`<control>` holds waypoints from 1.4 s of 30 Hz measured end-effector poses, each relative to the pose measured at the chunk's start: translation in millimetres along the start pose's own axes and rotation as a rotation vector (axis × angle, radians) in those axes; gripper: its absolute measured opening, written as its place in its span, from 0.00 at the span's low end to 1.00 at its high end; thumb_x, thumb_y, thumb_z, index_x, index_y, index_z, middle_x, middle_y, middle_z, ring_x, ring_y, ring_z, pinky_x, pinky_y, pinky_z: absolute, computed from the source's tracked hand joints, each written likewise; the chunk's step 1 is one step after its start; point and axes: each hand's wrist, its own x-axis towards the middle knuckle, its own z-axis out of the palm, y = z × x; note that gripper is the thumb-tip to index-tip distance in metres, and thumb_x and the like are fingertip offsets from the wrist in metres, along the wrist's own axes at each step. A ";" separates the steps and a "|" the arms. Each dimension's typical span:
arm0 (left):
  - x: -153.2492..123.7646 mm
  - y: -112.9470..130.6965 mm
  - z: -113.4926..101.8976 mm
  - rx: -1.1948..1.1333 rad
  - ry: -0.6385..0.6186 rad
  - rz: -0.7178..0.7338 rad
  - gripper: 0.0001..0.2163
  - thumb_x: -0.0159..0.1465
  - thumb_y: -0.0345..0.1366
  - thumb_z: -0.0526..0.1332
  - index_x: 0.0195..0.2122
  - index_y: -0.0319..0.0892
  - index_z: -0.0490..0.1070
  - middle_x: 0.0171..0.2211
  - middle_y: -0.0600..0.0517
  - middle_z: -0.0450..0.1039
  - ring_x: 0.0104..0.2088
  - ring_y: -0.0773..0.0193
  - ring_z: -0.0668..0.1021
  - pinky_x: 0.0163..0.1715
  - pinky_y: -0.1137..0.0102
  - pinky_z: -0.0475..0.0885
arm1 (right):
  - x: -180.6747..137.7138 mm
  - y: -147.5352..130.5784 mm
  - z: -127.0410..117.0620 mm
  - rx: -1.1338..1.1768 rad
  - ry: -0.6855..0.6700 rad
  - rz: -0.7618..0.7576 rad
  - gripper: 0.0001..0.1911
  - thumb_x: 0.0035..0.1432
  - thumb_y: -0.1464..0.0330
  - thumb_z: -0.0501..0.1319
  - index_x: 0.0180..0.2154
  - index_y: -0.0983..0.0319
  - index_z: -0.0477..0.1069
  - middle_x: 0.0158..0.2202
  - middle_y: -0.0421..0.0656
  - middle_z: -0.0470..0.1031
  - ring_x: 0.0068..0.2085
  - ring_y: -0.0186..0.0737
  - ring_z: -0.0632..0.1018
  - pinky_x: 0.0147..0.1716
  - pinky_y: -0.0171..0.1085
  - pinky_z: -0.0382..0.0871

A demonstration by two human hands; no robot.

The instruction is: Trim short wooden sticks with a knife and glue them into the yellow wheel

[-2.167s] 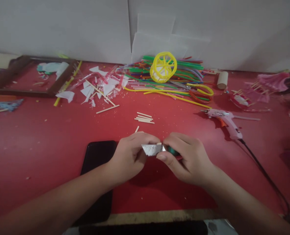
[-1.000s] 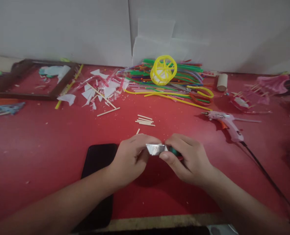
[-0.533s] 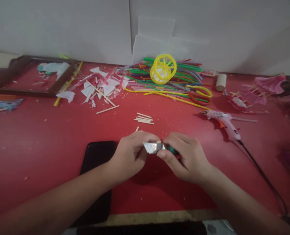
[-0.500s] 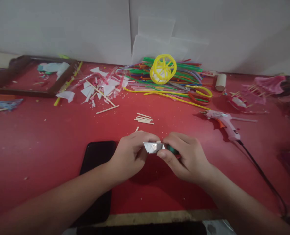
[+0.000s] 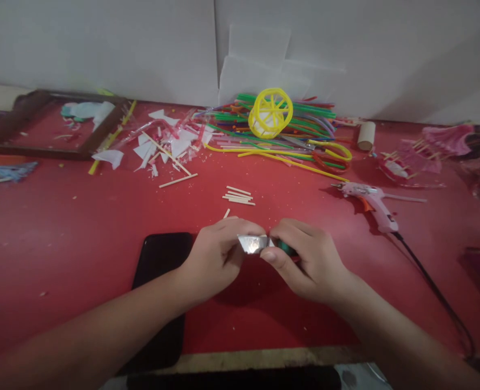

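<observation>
Both my hands meet low in the middle, over the red table (image 5: 81,227). My right hand (image 5: 310,265) is closed round the green handle (image 5: 285,248) of a small cutter. The cutter's silver blade end (image 5: 252,244) sticks out to the left. There my left hand (image 5: 215,260) pinches it, fingers curled over the top and thumb below. A tiny pale piece shows where the fingertips meet; I cannot make out what it is. Several short wooden sticks (image 5: 240,196) lie just beyond the hands.
A black phone (image 5: 162,254) lies under my left wrist. A pink glue gun (image 5: 372,201) with its black cable (image 5: 434,287) lies to the right. At the back are a yellow straw wheel (image 5: 270,112), coloured straws (image 5: 316,122), paper scraps (image 5: 166,143), a cardboard roll (image 5: 365,135) and a dark frame (image 5: 102,135).
The hands keep the same grip on the cutter and stay in place. Only the view shifts slightly.
</observation>
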 end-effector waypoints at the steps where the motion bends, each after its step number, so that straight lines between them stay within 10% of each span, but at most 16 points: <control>1: -0.1 -0.2 -0.2 -0.001 0.002 0.001 0.12 0.57 0.17 0.55 0.35 0.40 0.71 0.31 0.52 0.78 0.31 0.69 0.77 0.32 0.75 0.71 | -0.3 0.0 -0.1 0.004 -0.003 0.003 0.18 0.66 0.57 0.54 0.27 0.62 0.64 0.22 0.36 0.63 0.24 0.28 0.62 0.24 0.31 0.53; 9: 1.8 4.4 -3.6 -0.091 -0.066 -0.038 0.11 0.58 0.18 0.54 0.33 0.39 0.70 0.28 0.53 0.75 0.29 0.71 0.75 0.31 0.77 0.70 | -1.3 3.0 -0.5 -0.001 -0.032 0.020 0.19 0.66 0.56 0.53 0.28 0.62 0.66 0.23 0.37 0.66 0.24 0.28 0.64 0.24 0.31 0.54; 15: 4.6 11.2 -4.2 -0.237 -0.147 -0.199 0.12 0.67 0.25 0.51 0.29 0.40 0.69 0.23 0.54 0.73 0.23 0.72 0.72 0.27 0.77 0.69 | 3.9 20.7 -12.3 -0.151 0.186 0.232 0.21 0.68 0.56 0.50 0.26 0.61 0.64 0.19 0.36 0.63 0.21 0.29 0.65 0.21 0.32 0.54; 26: 9.9 5.7 -0.5 -0.686 -0.116 -0.526 0.15 0.67 0.47 0.59 0.33 0.39 0.71 0.27 0.52 0.74 0.26 0.69 0.74 0.26 0.75 0.71 | 3.2 6.2 3.3 -0.158 0.152 -0.233 0.28 0.56 0.53 0.64 0.52 0.63 0.64 0.37 0.45 0.80 0.34 0.38 0.80 0.36 0.37 0.74; 37: 8.8 4.6 -1.2 -0.705 -0.078 -0.502 0.10 0.66 0.40 0.61 0.32 0.39 0.72 0.27 0.52 0.77 0.27 0.70 0.76 0.29 0.76 0.72 | 1.5 9.5 3.7 -0.126 0.152 -0.223 0.28 0.58 0.52 0.62 0.53 0.63 0.64 0.38 0.46 0.80 0.35 0.38 0.80 0.36 0.36 0.74; 42: 6.1 3.7 0.4 -0.370 0.017 -0.324 0.02 0.63 0.29 0.61 0.34 0.40 0.73 0.30 0.52 0.77 0.29 0.69 0.77 0.29 0.77 0.71 | 3.7 7.0 1.6 -0.148 0.087 -0.149 0.28 0.69 0.50 0.41 0.35 0.64 0.68 0.27 0.44 0.74 0.27 0.35 0.73 0.26 0.34 0.65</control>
